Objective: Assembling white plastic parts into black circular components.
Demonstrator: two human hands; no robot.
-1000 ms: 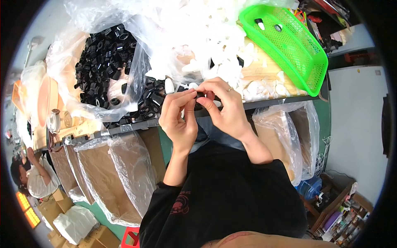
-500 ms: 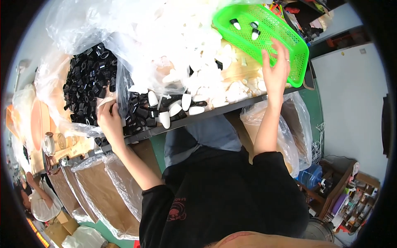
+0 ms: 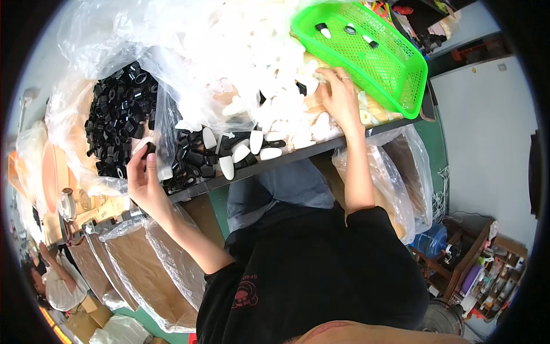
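Note:
Between the thumb and fingertips of my left hand (image 3: 144, 180) is a small black ring-like cap (image 3: 150, 148), held at the near edge of a clear bag (image 3: 69, 109) full of similar black caps (image 3: 117, 117). My right hand (image 3: 342, 98) reaches over a heap of white plastic pieces (image 3: 281, 86), with thumb and index finger apart beside a white piece (image 3: 311, 85). To its right stands a green perforated basket (image 3: 413, 94). In the basket lie a few black-and-white assembled pieces (image 3: 323, 31). Loose black caps (image 3: 192, 155) and white rounded pieces (image 3: 227, 167) lie along the table's near edge.
Clear plastic sheeting (image 3: 195, 51) covers the back of the table. Below its edge hang plastic-lined cartons (image 3: 143, 269) at left and a clear bag (image 3: 381, 172) at right. Another person (image 3: 60, 281) sits at far left. A blue water bottle (image 3: 429, 243) stands at lower right.
My right hand has moved left from above the basket to the white heap. One assembled piece in the basket now lies farther right. My left hand has drawn back slightly, showing the black cap.

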